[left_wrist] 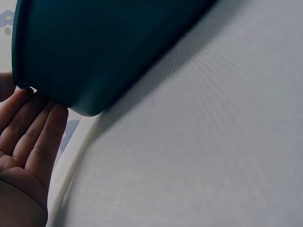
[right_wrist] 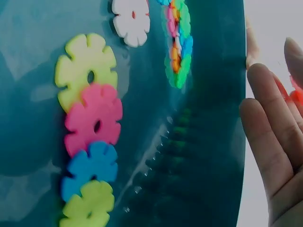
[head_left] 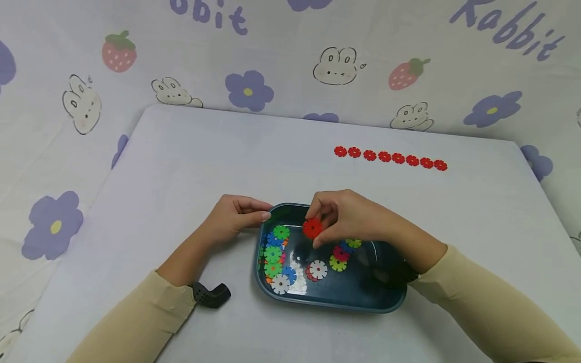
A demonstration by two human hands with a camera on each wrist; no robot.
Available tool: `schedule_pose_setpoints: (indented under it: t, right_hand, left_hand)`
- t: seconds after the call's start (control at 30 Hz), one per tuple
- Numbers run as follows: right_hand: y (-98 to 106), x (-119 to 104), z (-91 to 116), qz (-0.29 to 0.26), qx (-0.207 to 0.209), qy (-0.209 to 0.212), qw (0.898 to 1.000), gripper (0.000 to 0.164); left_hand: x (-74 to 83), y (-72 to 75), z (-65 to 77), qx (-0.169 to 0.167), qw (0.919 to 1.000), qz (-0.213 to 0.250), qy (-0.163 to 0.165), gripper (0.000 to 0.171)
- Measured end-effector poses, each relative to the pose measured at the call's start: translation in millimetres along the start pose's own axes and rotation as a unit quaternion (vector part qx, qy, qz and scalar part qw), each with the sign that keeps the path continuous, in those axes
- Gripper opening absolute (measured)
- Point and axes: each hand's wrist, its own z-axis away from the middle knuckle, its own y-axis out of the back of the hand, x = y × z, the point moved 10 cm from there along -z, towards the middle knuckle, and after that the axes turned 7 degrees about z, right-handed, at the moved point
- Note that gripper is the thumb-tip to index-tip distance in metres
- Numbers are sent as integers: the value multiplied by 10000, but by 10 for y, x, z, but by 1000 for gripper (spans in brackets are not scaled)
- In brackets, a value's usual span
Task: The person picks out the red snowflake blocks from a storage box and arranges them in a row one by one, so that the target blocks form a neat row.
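My right hand (head_left: 351, 217) pinches a red flower-shaped disc (head_left: 312, 228) between thumb and fingers, over the dark teal tray (head_left: 336, 304). With thumb at the rim and fingers against the outer wall, my left hand (head_left: 231, 217) holds the tray's far left corner; the left wrist view shows these fingers (left_wrist: 35, 137) under the lip. Inside the tray, a mixed pile of discs (head_left: 273, 253) lies along the left wall. A white disc (head_left: 318, 269) partly covers a reddish one. Beside them, yellow, pink (right_wrist: 94, 118) and blue discs overlap in a line.
A row of several red discs (head_left: 384, 157) lies on the white table (head_left: 218, 151) toward the back right. Near the left sleeve is a black curved object (head_left: 212, 296). A printed cloth (head_left: 281, 60) hangs behind the table.
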Motion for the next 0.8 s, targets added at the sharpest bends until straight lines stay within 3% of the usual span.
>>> schedule_pose_setpoints:
  t: [0.37, 0.53, 0.67, 0.8]
  right_hand:
    - [350, -33, 59, -109, 802, 100, 9967, 46]
    - [643, 86, 159, 242, 1273, -73, 9915, 46]
    - [1057, 326, 329, 701, 1915, -407, 9781, 46]
    - [1525, 700, 581, 1125, 2595, -995, 9540, 48]
  left_hand:
    - [-21, 10, -5, 6, 10000, 19, 10, 27]
    - [-6, 5, -10, -8, 10000, 56, -45, 27]
    - [12, -2, -7, -16, 10000, 22, -78, 28]
    - [17, -3, -3, -22, 10000, -21, -50, 29]
